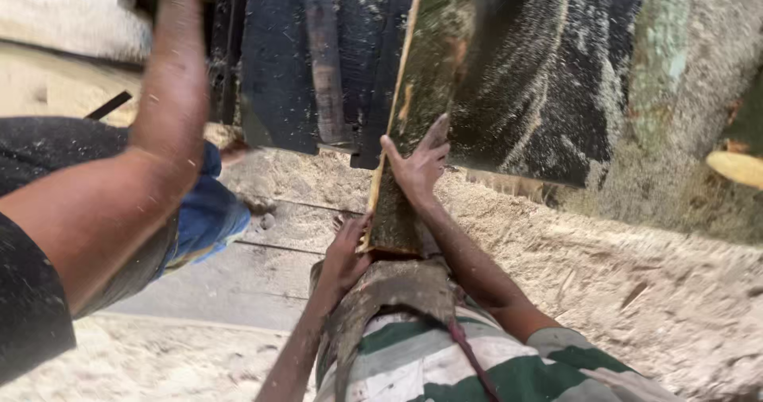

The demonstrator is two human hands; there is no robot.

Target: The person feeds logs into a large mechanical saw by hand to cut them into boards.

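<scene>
Head view, looking down at a sawdust-covered work area. A long bark-edged wooden slab [417, 108] runs from the person's waist at 6 o'clock up toward 12 o'clock, its near end resting against a worn pad [389, 291] at the belly, its far part lying on the dark, sawdust-streaked machine table [548, 76].

The right hand [417, 163] lies on top of the slab, fingers spread wide and flat, pressing rather than clasping. The left hand [347, 251] sits at the slab's near end, at 7 o'clock of the right hand, fingers curled against the left edge; how firmly it holds cannot be told.

At 9 o'clock a co-worker's bare forearm [159, 124] reaches up toward 11 o'clock, its hand cut off by the frame. Sawdust [636, 291] blankets the ground from 3 to 5 o'clock.
</scene>
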